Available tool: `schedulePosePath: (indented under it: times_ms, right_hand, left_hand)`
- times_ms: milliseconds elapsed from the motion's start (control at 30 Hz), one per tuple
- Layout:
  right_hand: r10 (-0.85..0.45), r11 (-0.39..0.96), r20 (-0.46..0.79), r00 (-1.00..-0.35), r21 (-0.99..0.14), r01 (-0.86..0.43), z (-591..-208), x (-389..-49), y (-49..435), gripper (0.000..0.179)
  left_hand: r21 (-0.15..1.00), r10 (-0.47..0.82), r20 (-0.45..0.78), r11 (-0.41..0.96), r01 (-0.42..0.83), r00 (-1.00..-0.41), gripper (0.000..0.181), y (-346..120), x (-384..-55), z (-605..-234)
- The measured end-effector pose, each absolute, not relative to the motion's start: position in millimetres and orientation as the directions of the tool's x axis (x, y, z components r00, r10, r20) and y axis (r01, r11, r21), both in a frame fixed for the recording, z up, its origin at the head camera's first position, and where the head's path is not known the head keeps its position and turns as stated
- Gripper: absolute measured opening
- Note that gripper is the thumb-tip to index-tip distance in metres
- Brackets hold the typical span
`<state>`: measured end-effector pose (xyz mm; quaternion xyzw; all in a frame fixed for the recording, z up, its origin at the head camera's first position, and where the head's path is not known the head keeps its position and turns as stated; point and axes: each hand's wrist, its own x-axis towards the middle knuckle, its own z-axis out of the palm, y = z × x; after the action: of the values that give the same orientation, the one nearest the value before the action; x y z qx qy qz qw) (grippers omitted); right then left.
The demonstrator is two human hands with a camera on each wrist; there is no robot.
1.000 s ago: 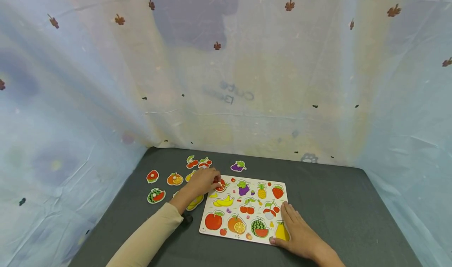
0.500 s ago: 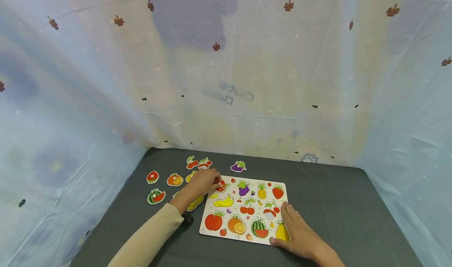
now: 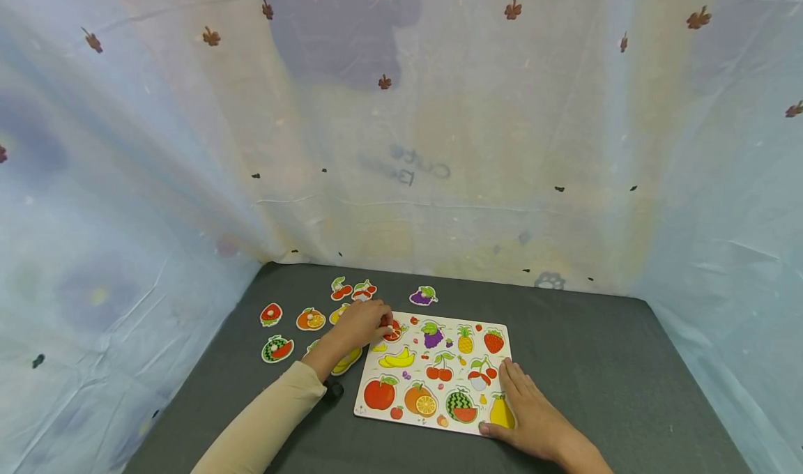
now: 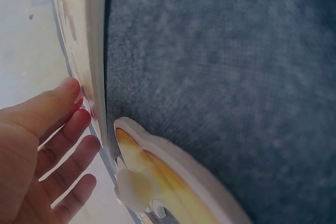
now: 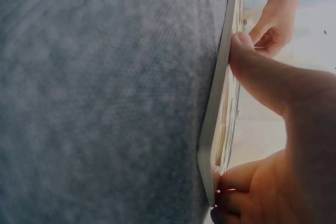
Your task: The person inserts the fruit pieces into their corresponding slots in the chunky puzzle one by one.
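In the head view my left hand [image 3: 364, 320] is at the far left corner of the white fruit puzzle board [image 3: 406, 390]. Its thumb and fingertips pinch a red fruit puzzle piece [image 3: 394, 332], mostly hidden by the fingers. The left wrist view shows the thumb [image 4: 63, 90] meeting the index finger at the board's face, other fingers spread loosely. My right hand [image 3: 530, 411] rests with straight fingers along the board's right edge and its thumb at the near edge, partly covering the yellow pear picture [image 3: 500, 411]. A yellow banana piece [image 4: 173, 182] with a white knob lies below the left hand.
Loose pieces lie left of the board: a strawberry [image 3: 271, 314], a watermelon [image 3: 277, 348], an orange [image 3: 310, 318] and two cherry pieces, one the nearer-left cherries [image 3: 341, 289]. A grape piece [image 3: 424, 295] lies behind the board. A patterned curtain [image 3: 439, 216] encloses the dark tabletop [image 3: 615, 369].
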<state>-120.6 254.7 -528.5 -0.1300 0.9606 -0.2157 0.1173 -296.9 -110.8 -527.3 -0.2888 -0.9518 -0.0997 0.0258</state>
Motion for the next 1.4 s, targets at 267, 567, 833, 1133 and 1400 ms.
schedulePosePath:
  times_ms: [267,567,833,1133,1400]
  right_hand:
    - [-0.301,0.875,-0.183,-0.936,-0.443,-0.194,-529.4,-121.5,254.8,0.126]
    - [-0.304,0.874,-0.174,-0.937,-0.442,-0.201,-529.4,-121.7,254.6,0.125]
    - [-0.297,0.879,-0.172,-0.939,-0.433,-0.199,-530.7,-121.6,255.3,0.126]
    - [-0.286,0.882,-0.18,-0.941,-0.432,-0.185,-531.7,-120.8,255.9,0.127]
    - [-0.282,0.88,-0.19,-0.94,-0.441,-0.175,-530.9,-122.0,255.1,0.126]
  left_hand:
    - [0.193,0.548,0.113,0.806,0.559,-0.829,0.018,-109.5,-295.1,-524.7]
    - [0.185,0.543,0.071,0.817,0.546,-0.837,0.019,-107.5,-297.4,-523.3]
    - [0.208,0.528,0.019,0.829,0.52,-0.849,0.021,-105.9,-303.7,-524.0]
    - [0.224,0.55,0.011,0.812,0.538,-0.835,0.018,-99.9,-310.1,-522.0]
    - [0.234,0.56,0.035,0.801,0.552,-0.828,0.016,-88.9,-315.1,-518.6]
